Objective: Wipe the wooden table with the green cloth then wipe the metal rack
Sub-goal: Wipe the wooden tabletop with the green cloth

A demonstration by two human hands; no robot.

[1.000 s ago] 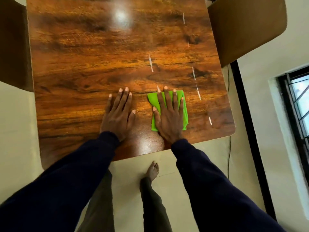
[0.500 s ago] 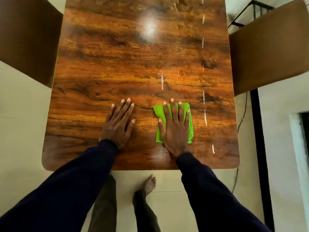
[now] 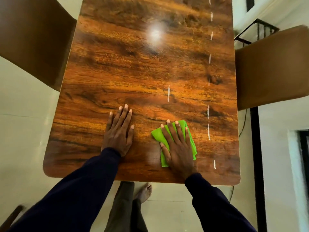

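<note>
The glossy wooden table [image 3: 133, 72] fills the middle of the head view. A folded green cloth [image 3: 158, 135] lies near its front edge, right of centre. My right hand [image 3: 177, 146] presses flat on the cloth with straight, spread fingers and covers most of it. My left hand [image 3: 119, 131] rests flat on the bare wood a little to the left of the cloth. Part of a black metal rack [image 3: 257, 30] shows at the upper right, behind a chair.
A brown chair [image 3: 274, 67] stands against the table's right side and another brown chair [image 3: 31, 42] at its left. A dark vertical post [image 3: 255, 148] and a thin cable run down the floor on the right. My bare foot [image 3: 144, 192] is under the front edge.
The camera has tilted up, showing more of the table's far end. My right hand has turned the cloth slightly and slid it a little toward the front edge. My left hand stays flat.
</note>
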